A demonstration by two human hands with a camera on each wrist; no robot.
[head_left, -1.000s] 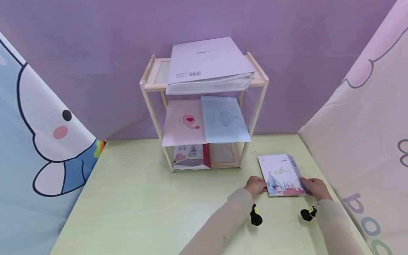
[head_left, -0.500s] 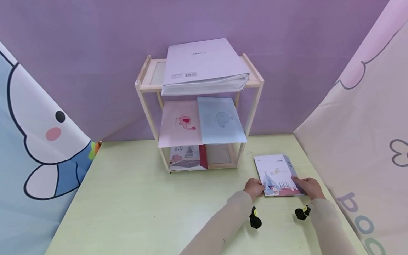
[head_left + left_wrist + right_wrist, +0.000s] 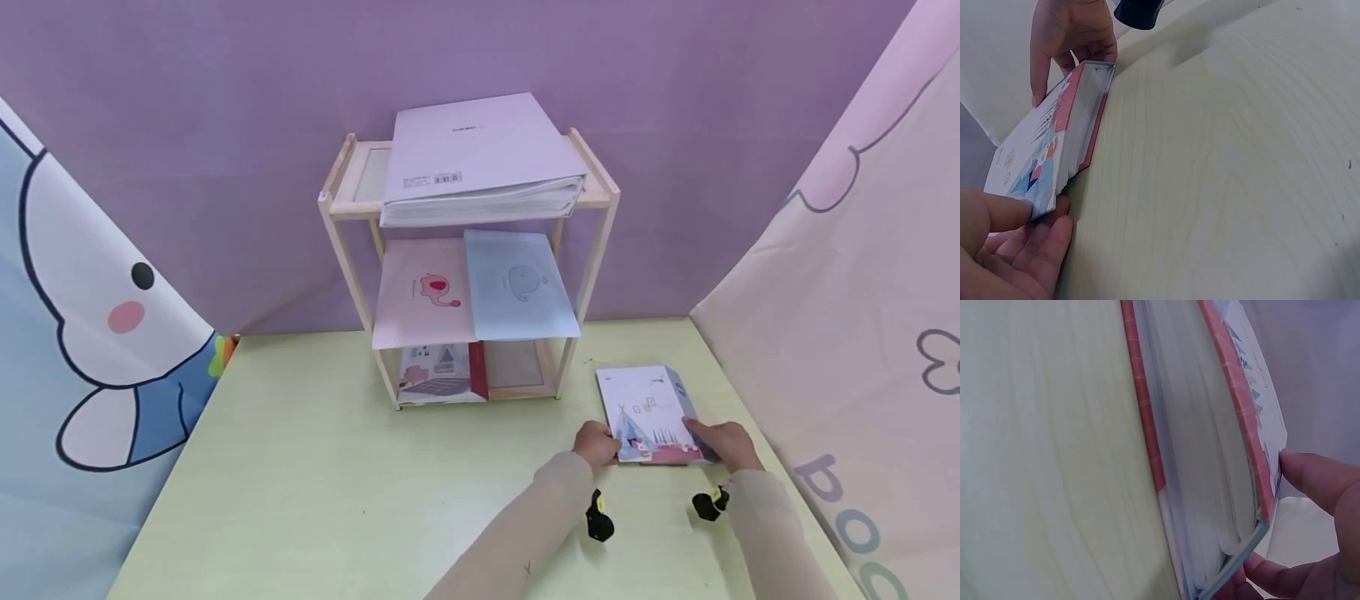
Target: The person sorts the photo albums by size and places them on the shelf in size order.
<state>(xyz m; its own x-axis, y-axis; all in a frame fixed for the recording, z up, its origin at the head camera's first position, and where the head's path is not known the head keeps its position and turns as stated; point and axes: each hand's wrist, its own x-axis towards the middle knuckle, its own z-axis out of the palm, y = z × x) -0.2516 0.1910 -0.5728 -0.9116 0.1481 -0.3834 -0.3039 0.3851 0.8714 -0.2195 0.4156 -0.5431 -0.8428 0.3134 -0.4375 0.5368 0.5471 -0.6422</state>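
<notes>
On the table's right side lies a thick hardcover book (image 3: 647,407) with a tent drawn on its white cover. My left hand (image 3: 597,445) pinches its near left corner; in the left wrist view that hand (image 3: 1007,244) has the thumb on the cover and the fingers underneath. At the opposite, spine side, my right hand (image 3: 729,444) holds the book, thumb on the cover. The right wrist view shows the book's page block (image 3: 1197,425) between red cover edges, with the right hand (image 3: 1319,519) around the bluish spine; part of its fingers is hidden behind it.
A wooden shelf rack (image 3: 588,275) stands at the back centre. A thick white binder (image 3: 480,150) lies on top; a pink folder (image 3: 423,296) and a blue folder (image 3: 521,287) fill the middle. Below is another illustrated book (image 3: 438,375). Printed curtains flank the table (image 3: 300,500).
My right hand has shifted left, its thumb moving from the spine side onto the cover. The left hand keeps its hold at the corner. The head view has turned slightly right.
</notes>
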